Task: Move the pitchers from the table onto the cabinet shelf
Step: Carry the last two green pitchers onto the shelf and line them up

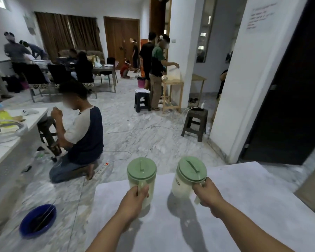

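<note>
Head view: a person grips two green-lidded pitchers, one in each hand, over a white bench.

The left hand (135, 196) is clenched around the handle of the left pitcher (141, 179), a pale translucent green jug at the bench's (244, 206) far edge. The right hand (206, 192) is wrapped around the handle of the right pitcher (186, 179), a whitish jug tilted slightly, its shadow falling on the bench below it. Whether either base touches the bench cannot be told. On the marble floor, left of the bench, lies a blue bowl (37, 220); beyond it a kneeling person (80, 135) faces left.
</note>
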